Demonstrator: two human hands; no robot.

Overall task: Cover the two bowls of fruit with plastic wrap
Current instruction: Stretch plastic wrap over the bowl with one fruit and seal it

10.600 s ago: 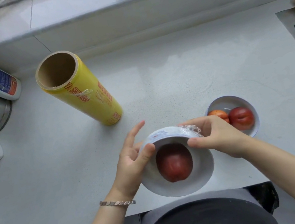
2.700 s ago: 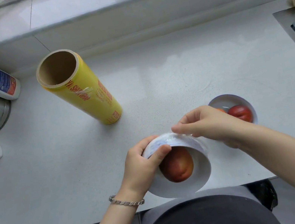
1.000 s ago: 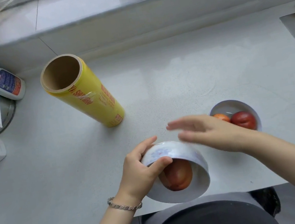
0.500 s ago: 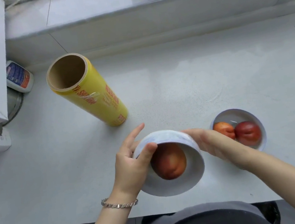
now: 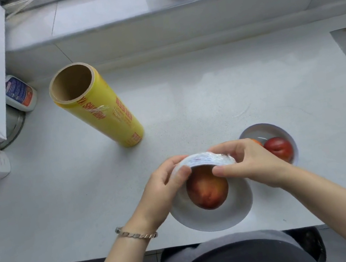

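Since half a second ago the right grip [image 5: 249, 163] has climbed onto the raised far rim of the tilted bowl [image 5: 215, 218], pinching the plastic wrap [image 5: 205, 160] there; the left grip [image 5: 167, 182] pinches the same rim, thumb inside. One fruit [image 5: 208, 190] lies in this bowl near the bench [image 5: 207, 92] front edge; the second bowl [image 5: 260, 131] sits just beside, to its right, the wrap roll [image 5: 103, 110] well apart.

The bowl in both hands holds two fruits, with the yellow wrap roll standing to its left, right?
Not quite: the head view shows one fruit in the bowl gripped by the left hand and right hand. The yellow wrap roll does stand to its left.
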